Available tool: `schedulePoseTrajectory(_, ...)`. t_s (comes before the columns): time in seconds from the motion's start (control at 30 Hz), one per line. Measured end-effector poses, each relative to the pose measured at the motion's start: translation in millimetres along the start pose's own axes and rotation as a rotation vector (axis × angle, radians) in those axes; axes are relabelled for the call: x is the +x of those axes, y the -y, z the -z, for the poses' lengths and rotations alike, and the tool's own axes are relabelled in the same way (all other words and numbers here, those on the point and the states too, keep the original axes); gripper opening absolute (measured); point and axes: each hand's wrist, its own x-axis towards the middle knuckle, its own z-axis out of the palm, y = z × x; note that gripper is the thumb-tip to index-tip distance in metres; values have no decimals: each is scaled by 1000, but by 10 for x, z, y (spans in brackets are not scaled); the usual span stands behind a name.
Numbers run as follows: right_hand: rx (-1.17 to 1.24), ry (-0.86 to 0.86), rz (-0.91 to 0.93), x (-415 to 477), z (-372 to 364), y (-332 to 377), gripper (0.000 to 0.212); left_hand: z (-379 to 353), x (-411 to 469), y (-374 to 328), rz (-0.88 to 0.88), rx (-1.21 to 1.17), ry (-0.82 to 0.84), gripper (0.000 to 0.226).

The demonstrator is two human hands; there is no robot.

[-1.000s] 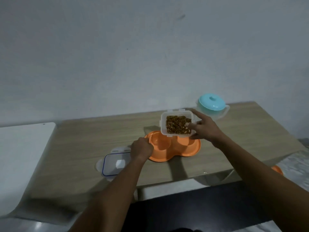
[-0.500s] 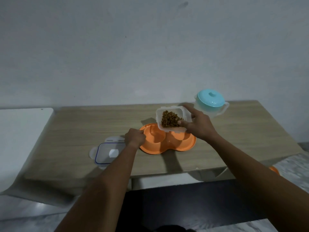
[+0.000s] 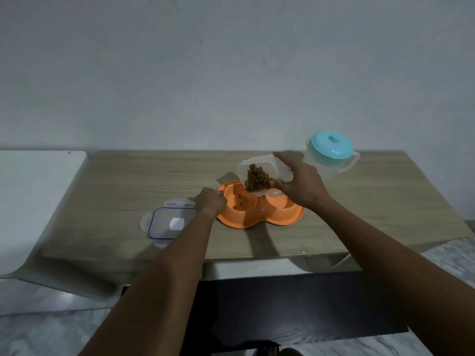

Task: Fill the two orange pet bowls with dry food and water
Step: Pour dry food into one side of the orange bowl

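Observation:
An orange double pet bowl [image 3: 259,219] lies on the wooden table [image 3: 154,181]. My right hand [image 3: 299,186] grips a clear food container [image 3: 257,165] full of brown dry food [image 3: 258,181], tilted steeply over the left bowl. A few pieces of food [image 3: 240,201] lie or fall in the left bowl. My left hand [image 3: 210,203] holds the bowl's left rim. The right bowl [image 3: 281,203] is partly hidden by my right hand. A clear water jug with a teal lid [image 3: 330,152] stands behind it on the right.
The container's clear lid with a blue seal [image 3: 168,224] lies on the table left of the bowl, partly under my left forearm. A white surface [image 3: 30,201] adjoins the table on the left. The wall rises behind the table.
My right hand has tipped the food container further toward the left bowl, and dry food has begun dropping in. My left hand stays on the bowl's rim.

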Motion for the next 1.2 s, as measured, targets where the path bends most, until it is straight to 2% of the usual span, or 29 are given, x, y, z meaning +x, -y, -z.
schedulePoseTrajectory(0.67, 12, -26, 21, 49, 12, -26, 78, 34, -24, -24, 4, -61, 23, 25)
schedulePoseTrajectory(0.87, 19, -27, 20, 66, 2, -49, 78, 34, -29, -23, 8, -61, 42, 33)
schedulePoseTrajectory(1.2, 53, -31, -14, 57, -38, -85, 78, 37, -15, -14, 7, -81, 47, 25)
